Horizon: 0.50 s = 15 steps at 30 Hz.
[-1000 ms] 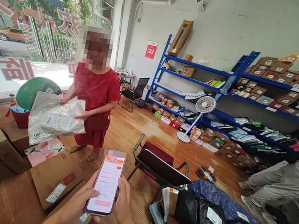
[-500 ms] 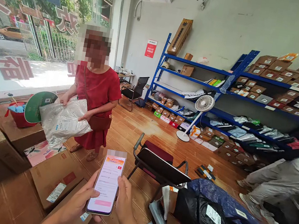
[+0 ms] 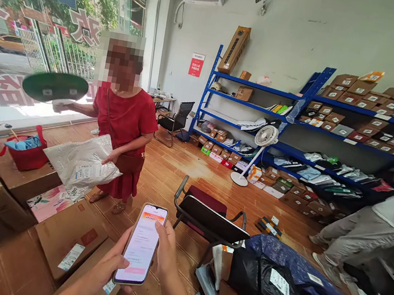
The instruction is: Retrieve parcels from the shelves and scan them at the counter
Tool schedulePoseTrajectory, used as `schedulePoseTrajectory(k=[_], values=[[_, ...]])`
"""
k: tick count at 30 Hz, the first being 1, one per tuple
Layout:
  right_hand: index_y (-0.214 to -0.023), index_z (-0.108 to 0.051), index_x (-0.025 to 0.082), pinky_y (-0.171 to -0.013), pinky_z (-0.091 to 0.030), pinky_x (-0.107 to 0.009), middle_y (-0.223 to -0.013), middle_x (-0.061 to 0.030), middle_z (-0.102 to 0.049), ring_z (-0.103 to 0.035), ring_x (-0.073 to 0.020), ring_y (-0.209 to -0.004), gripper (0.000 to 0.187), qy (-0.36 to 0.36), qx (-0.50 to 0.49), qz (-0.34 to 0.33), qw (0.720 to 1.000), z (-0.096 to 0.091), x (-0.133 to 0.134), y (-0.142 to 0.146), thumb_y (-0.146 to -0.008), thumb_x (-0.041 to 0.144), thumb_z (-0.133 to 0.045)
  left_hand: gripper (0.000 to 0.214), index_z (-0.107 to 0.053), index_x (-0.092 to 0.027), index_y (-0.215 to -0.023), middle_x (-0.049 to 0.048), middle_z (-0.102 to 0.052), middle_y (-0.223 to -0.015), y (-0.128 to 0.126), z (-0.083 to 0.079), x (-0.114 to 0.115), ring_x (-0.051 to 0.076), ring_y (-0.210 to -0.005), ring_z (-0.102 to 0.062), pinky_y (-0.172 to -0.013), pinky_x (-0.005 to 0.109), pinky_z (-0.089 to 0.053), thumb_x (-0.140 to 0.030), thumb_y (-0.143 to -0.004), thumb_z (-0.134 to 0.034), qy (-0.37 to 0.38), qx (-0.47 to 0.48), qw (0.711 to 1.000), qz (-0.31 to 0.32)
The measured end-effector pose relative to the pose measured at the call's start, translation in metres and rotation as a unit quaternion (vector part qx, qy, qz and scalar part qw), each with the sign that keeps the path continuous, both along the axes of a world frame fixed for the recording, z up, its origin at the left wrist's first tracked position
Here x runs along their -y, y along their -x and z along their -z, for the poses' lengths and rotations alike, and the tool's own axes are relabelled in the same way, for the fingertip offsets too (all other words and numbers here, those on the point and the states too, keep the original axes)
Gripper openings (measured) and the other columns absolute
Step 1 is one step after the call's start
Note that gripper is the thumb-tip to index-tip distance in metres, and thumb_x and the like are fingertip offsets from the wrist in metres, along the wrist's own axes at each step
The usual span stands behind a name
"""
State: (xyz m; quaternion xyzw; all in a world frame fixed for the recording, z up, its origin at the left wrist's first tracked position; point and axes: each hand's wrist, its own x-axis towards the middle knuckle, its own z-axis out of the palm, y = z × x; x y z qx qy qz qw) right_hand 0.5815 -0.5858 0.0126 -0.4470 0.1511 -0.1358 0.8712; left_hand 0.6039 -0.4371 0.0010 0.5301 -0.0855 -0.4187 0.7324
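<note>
A smartphone (image 3: pixel 141 251) with a lit white and orange screen is upright in front of me, held by both hands. My left hand (image 3: pixel 106 266) cups its left edge and bottom. My right hand (image 3: pixel 165 253) grips its right edge, thumb near the top corner. Beyond it a person in a red dress (image 3: pixel 124 122) stands facing me, holding a grey plastic parcel (image 3: pixel 81 162) in one hand and a raised green round fan (image 3: pixel 55 86) in the other.
Cardboard boxes (image 3: pixel 68 238) lie at my lower left, with a red basket (image 3: pixel 27 151) behind them. A dark chair (image 3: pixel 210 216) and a heap of bagged parcels (image 3: pixel 279 289) sit at my right. Blue shelves (image 3: pixel 260 109) of boxes line the wall. Another person (image 3: pixel 381 226) crouches at far right.
The person in red has lifted the green fan from beside the parcel up to shoulder height and keeps the parcel in one hand. My hands have raised the phone a little.
</note>
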Motion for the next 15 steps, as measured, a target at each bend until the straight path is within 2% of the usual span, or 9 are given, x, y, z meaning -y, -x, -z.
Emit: schedulePoseTrajectory(k=[3, 6, 10, 15], values=[[-0.089, -0.058, 0.019, -0.053, -0.04, -0.024, -0.066, 0.0038, -0.062, -0.052, -0.0117, -0.054, 0.057, -0.006, 0.001, 0.056, 0.998, -0.005, -0.001, -0.008, -0.056, 0.059, -0.082, 0.102, -0.002, -0.027, -0.156, 0.0106, -0.047, -0.147, 0.003, 0.009, -0.002, 0.026, -0.09, -0.064, -0.057, 0.03, -0.055, -0.02, -0.071, -0.058, -0.038, 0.032, 0.999, 0.011], [-0.087, -0.057, 0.019, -0.056, -0.04, -0.023, -0.065, 0.0059, -0.058, -0.051, -0.0106, -0.057, 0.054, 0.01, -0.002, 0.102, 0.995, -0.009, -0.004, -0.009, -0.056, 0.054, -0.084, 0.097, -0.008, -0.03, -0.156, 0.0064, -0.045, -0.15, 0.005, 0.015, -0.002, 0.022, -0.09, -0.064, -0.059, 0.027, -0.054, -0.018, -0.073, -0.057, -0.042, 0.048, 0.998, 0.005], [-0.081, -0.055, 0.021, -0.061, -0.044, -0.026, -0.063, 0.0057, -0.057, -0.051, -0.0128, -0.059, 0.051, -0.042, 0.003, 0.076, 0.996, -0.011, -0.007, -0.004, -0.064, 0.066, -0.071, 0.101, -0.01, -0.03, -0.155, 0.0108, -0.053, -0.142, 0.0, 0.013, 0.0, 0.023, -0.077, -0.065, -0.051, 0.029, -0.054, -0.024, -0.069, -0.063, -0.007, -0.004, 1.0, 0.015], [-0.086, -0.06, 0.021, -0.073, -0.047, -0.028, -0.078, 0.0021, -0.065, -0.057, -0.0162, -0.073, 0.05, -0.007, 0.025, 0.043, 0.999, -0.005, -0.011, 0.0, -0.069, 0.068, -0.065, 0.091, -0.024, -0.03, -0.153, 0.0123, -0.05, -0.144, -0.003, 0.003, -0.002, 0.024, -0.076, -0.063, -0.047, 0.033, -0.055, -0.034, -0.072, -0.066, 0.03, -0.015, 0.999, 0.004]])
